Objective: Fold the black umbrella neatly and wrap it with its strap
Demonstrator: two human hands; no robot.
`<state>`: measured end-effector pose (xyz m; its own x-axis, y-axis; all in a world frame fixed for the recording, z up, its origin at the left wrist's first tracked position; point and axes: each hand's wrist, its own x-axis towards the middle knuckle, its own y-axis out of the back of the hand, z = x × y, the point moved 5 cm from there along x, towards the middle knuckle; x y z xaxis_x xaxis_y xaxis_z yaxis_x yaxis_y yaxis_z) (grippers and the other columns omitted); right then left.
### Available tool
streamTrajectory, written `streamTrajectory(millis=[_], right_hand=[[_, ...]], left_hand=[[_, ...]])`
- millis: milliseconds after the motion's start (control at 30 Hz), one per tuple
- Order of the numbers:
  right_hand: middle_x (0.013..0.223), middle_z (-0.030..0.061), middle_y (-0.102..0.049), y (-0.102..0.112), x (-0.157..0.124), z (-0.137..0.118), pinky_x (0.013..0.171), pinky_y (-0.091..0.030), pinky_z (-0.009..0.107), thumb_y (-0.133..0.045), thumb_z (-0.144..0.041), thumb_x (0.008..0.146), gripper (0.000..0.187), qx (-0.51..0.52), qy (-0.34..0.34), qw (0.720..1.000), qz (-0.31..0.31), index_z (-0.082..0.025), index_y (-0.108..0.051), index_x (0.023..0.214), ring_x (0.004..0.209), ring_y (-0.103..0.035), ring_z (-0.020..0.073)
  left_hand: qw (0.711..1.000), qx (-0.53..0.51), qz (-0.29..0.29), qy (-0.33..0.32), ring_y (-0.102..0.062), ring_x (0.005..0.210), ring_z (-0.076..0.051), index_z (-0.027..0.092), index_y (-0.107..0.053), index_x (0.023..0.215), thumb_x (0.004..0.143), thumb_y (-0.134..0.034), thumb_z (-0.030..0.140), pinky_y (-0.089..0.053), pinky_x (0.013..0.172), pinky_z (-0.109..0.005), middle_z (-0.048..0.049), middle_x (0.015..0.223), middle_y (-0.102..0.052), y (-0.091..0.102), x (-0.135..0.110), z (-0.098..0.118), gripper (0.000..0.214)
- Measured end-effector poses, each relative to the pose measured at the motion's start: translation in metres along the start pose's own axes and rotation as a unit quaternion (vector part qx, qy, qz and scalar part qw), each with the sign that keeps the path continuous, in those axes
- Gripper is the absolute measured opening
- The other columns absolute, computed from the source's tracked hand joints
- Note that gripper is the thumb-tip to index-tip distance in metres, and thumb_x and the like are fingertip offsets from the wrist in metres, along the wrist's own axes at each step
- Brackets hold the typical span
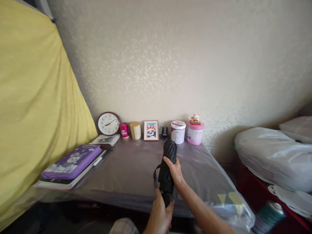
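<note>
A folded black umbrella [168, 167] is held in both hands over the front part of the table, its top pointing away from me. My left hand [159, 211] is closed around the handle at the near end. Farther up, my right hand [175, 172] grips the folded canopy from the right side, thumb on top. A thin black strap [155, 171] hangs off the umbrella's left side. The fingers beneath the umbrella are hidden.
Plastic sheeting covers the table [122, 172]. Along the wall stand a clock [109, 123], a panda picture [151, 130] and several canisters [178, 132]. A purple case [71, 161] lies on books at left, beside a yellow curtain [36, 97]. White bags [273, 156] sit at right.
</note>
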<state>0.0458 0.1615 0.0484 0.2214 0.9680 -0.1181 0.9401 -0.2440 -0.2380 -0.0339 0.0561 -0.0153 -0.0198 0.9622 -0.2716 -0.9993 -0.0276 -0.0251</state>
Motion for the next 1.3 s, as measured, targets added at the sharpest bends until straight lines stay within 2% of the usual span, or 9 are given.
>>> streamTrajectory(millis=[133, 200, 267, 433, 633, 700, 900, 1100, 1300], right_hand=[[0.060, 0.0001, -0.062, -0.004, 0.000, 0.003, 0.045, -0.048, 0.027, -0.073, -0.043, 0.059, 0.054, 0.058, -0.057, 0.996, -0.039, -0.013, -0.055, 0.101, 0.047, -0.057, 0.0161], [0.061, 0.0009, -0.063, -0.004, 0.001, 0.005, 0.045, -0.048, 0.027, -0.072, -0.045, 0.059, 0.055, 0.062, -0.072, 0.994, -0.051, -0.014, -0.055, 0.101, 0.048, -0.059, 0.0169], [0.064, 0.0018, -0.064, -0.003, 0.002, 0.007, 0.047, -0.049, 0.026, -0.074, -0.045, 0.058, 0.054, 0.046, -0.060, 0.996, -0.050, -0.014, -0.056, 0.099, 0.052, -0.060, 0.0173], [0.069, 0.0017, -0.064, -0.003, 0.003, 0.008, 0.049, -0.049, 0.025, -0.074, -0.044, 0.058, 0.053, 0.005, -0.006, 0.999, -0.045, -0.014, -0.056, 0.098, 0.055, -0.060, 0.0157], [0.069, 0.0005, -0.063, -0.002, 0.002, 0.007, 0.052, -0.050, 0.025, -0.075, -0.043, 0.058, 0.051, 0.013, 0.009, 1.000, -0.017, -0.015, -0.054, 0.096, 0.056, -0.059, 0.0150], [0.063, -0.0014, -0.062, -0.003, 0.000, 0.006, 0.049, -0.050, 0.026, -0.075, -0.042, 0.057, 0.051, 0.037, -0.013, 0.999, -0.021, -0.016, -0.053, 0.095, 0.051, -0.058, 0.0149], [0.055, -0.0022, -0.058, -0.010, -0.006, 0.005, 0.043, -0.048, 0.027, -0.071, -0.046, 0.062, 0.051, 0.081, -0.077, 0.991, -0.072, -0.015, -0.052, 0.098, 0.042, -0.055, 0.0151], [0.059, -0.0018, -0.059, -0.009, -0.004, 0.009, 0.044, -0.049, 0.026, -0.073, -0.045, 0.061, 0.053, 0.045, -0.041, 0.996, -0.072, -0.014, -0.052, 0.100, 0.045, -0.056, 0.0142], [0.064, -0.0014, -0.062, -0.006, -0.004, 0.007, 0.048, -0.050, 0.025, -0.075, -0.044, 0.058, 0.053, 0.054, -0.022, 0.998, -0.036, -0.015, -0.054, 0.098, 0.050, -0.058, 0.0147]], left_hand=[[0.988, -0.090, -0.128, 0.000, -0.040, 0.028, -0.006, 0.022, -0.039, 0.098, 0.070, -0.060, 0.047, -0.034, 0.031, -0.019, 0.0092, 0.052, -0.050, -0.006, -0.010, 0.015, 0.043], [0.977, -0.136, -0.162, 0.022, -0.037, 0.030, -0.005, 0.022, -0.039, 0.089, 0.069, -0.060, 0.049, -0.035, 0.032, -0.019, 0.0089, 0.053, -0.050, -0.010, -0.012, 0.016, 0.039], [0.983, -0.113, -0.139, 0.031, -0.035, 0.029, -0.006, 0.022, -0.039, 0.090, 0.068, -0.060, 0.048, -0.032, 0.030, -0.018, 0.0099, 0.049, -0.047, -0.012, -0.010, 0.012, 0.040], [1.000, 0.021, -0.017, 0.012, -0.036, 0.025, -0.011, 0.018, -0.032, 0.117, 0.073, -0.055, 0.045, -0.028, 0.028, -0.019, 0.0127, 0.041, -0.041, -0.007, -0.002, -0.002, 0.056], [0.997, 0.059, 0.047, -0.030, -0.052, 0.038, -0.012, 0.018, -0.030, 0.123, 0.069, -0.065, 0.042, -0.039, 0.043, -0.023, 0.0006, 0.067, -0.060, 0.010, -0.004, -0.003, 0.069], [0.998, 0.049, 0.024, -0.034, -0.049, 0.033, -0.011, 0.020, -0.030, 0.123, 0.068, -0.065, 0.046, -0.038, 0.040, -0.023, 0.0010, 0.069, -0.060, 0.012, -0.005, 0.001, 0.070], [0.987, -0.081, -0.141, 0.001, -0.040, 0.029, -0.008, 0.020, -0.039, 0.101, 0.071, -0.055, 0.050, -0.036, 0.032, -0.020, 0.0082, 0.053, -0.050, -0.002, -0.011, 0.011, 0.045], [0.999, 0.032, -0.029, 0.012, -0.036, 0.028, -0.009, 0.018, -0.033, 0.119, 0.074, -0.053, 0.040, -0.030, 0.030, -0.019, 0.0118, 0.042, -0.041, 0.001, -0.008, 0.001, 0.054], [0.994, 0.088, 0.056, -0.044, -0.052, 0.038, -0.013, 0.016, -0.023, 0.131, 0.071, -0.060, 0.041, -0.040, 0.043, -0.024, -0.0009, 0.067, -0.061, 0.015, -0.003, -0.003, 0.075]])
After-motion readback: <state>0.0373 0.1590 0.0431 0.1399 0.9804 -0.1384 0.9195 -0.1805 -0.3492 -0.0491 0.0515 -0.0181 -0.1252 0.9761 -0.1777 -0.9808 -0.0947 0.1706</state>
